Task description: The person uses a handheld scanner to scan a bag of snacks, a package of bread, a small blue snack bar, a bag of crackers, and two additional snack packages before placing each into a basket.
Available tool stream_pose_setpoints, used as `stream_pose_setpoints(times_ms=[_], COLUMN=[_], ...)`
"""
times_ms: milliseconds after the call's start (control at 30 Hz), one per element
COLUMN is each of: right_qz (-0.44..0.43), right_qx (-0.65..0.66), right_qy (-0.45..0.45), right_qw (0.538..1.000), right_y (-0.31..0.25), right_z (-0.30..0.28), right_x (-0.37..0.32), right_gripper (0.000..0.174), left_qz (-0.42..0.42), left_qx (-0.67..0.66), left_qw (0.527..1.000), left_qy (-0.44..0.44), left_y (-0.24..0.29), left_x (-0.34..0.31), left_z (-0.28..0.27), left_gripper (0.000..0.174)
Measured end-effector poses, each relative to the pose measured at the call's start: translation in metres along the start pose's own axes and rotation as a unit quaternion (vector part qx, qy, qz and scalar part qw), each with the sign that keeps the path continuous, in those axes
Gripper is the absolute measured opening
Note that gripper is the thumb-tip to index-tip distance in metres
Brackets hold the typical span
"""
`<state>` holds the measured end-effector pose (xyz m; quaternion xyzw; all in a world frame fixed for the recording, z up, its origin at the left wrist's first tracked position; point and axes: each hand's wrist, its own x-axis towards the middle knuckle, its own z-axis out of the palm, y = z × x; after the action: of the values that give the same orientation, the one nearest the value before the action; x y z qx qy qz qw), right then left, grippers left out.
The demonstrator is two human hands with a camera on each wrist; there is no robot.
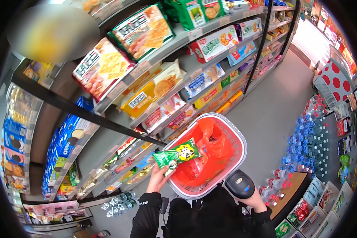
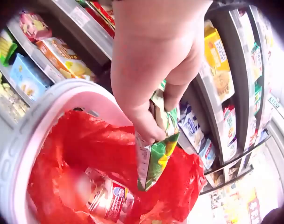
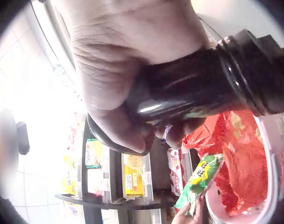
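My left hand [image 1: 157,179] pinches one end of a green snack bag [image 1: 177,156] with a yellow patch, held over a basket [image 1: 242,148]. In the left wrist view the bag [image 2: 157,161] hangs from thumb and fingers above a red plastic bag [image 2: 104,140] that lines the basket. A package with red and white print [image 2: 111,198] lies inside that lining. My right hand [image 1: 254,200] grips a black handheld barcode scanner [image 1: 240,184] beside the basket's near right side; its handle [image 3: 179,84] fills the palm in the right wrist view.
Shelves of boxed biscuits, among them a blue Oreo box [image 1: 67,142], rise ahead and to the left. Packs of water bottles [image 1: 305,139] stand on the floor at right, near white bins [image 1: 317,214] of small packets. More bottles [image 1: 119,204] lie at lower left.
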<state>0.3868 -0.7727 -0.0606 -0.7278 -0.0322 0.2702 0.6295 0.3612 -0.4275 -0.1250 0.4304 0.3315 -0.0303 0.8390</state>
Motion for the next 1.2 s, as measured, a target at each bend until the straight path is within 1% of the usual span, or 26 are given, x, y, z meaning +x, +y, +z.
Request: stream_pose_setpoints(times_ms=[67, 100, 167, 233, 267, 333, 367, 433, 567, 633, 700, 867, 1000, 1100, 1133, 1167, 1200], right_qz=[-0.014, -0.03, -0.049, -0.062, -0.067, -0.08, -0.086, -0.085, -0.098, -0.081, -0.076, -0.065, -0.054, -0.046, -0.045, -0.045, -0.046], right_qx=[0.003, 0.007, 0.009, 0.04, 0.039, 0.082, 0.103, 0.106, 0.176, 0.162, 0.159, 0.142, 0.161, 0.162, 0.163, 0.163, 0.142], right_qy=[-0.003, -0.007, -0.011, -0.015, -0.014, -0.031, -0.041, -0.053, -0.002, 0.011, 0.005, -0.014, -0.02, -0.037, -0.041, -0.043, -0.055], right_qw=[1.0, 1.0, 0.999, 0.997, 0.997, 0.993, 0.99, 0.989, 0.979, 0.983, 0.984, 0.988, 0.985, 0.985, 0.985, 0.985, 0.987], right_y=[-0.008, -0.01, -0.013, -0.017, -0.019, -0.021, -0.021, -0.019, -0.021, -0.015, -0.017, -0.014, -0.018, -0.014, -0.016, -0.018, -0.019], right_z=[0.011, 0.017, 0.028, 0.041, 0.047, 0.061, 0.068, 0.08, 0.106, 0.115, 0.128, 0.17, 0.21, 0.236, 0.245, 0.252, 0.258], right_x=[0.007, 0.011, 0.017, 0.024, 0.027, 0.032, 0.034, 0.033, 0.02, 0.013, 0.006, -0.011, -0.022, -0.03, -0.033, -0.036, -0.039], right_gripper=[0.054, 0.055, 0.057, 0.06, 0.06, 0.063, 0.064, 0.065, 0.064, 0.065, 0.066, 0.067, 0.069, 0.07, 0.069, 0.069, 0.069], left_qz=[-0.002, 0.0, -0.015, -0.009, -0.011, -0.016, -0.013, -0.021, -0.008, -0.005, -0.015, -0.034, -0.048, -0.041, -0.057, -0.057, -0.042], left_qx=[-0.014, -0.016, -0.009, 0.012, 0.017, 0.009, 0.007, -0.004, -0.025, -0.036, -0.032, -0.043, -0.029, -0.029, -0.038, -0.038, -0.051], left_qw=[0.999, 0.999, 0.996, 0.993, 0.988, 0.976, 0.976, 0.965, 0.96, 0.956, 0.952, 0.953, 0.953, 0.964, 0.96, 0.96, 0.952], left_qy=[-0.045, -0.046, -0.092, -0.116, -0.152, -0.215, -0.217, -0.26, -0.278, -0.291, -0.304, -0.299, -0.298, -0.262, -0.272, -0.272, -0.3], left_y=[0.007, 0.011, 0.021, 0.035, 0.04, 0.047, 0.05, 0.053, 0.058, 0.059, 0.062, 0.076, 0.093, 0.095, 0.098, 0.098, 0.099], left_x=[-0.009, -0.013, -0.022, -0.031, -0.034, -0.04, -0.042, -0.048, -0.063, -0.07, -0.079, -0.101, -0.117, -0.126, -0.13, -0.133, -0.134], left_z=[-0.016, -0.023, -0.033, -0.035, -0.034, -0.032, -0.031, -0.033, -0.046, -0.06, -0.076, -0.115, -0.148, -0.175, -0.182, -0.187, -0.191], left_gripper=[0.042, 0.042, 0.044, 0.046, 0.05, 0.055, 0.055, 0.055, 0.054, 0.053, 0.054, 0.055, 0.055, 0.055, 0.062, 0.062, 0.062])
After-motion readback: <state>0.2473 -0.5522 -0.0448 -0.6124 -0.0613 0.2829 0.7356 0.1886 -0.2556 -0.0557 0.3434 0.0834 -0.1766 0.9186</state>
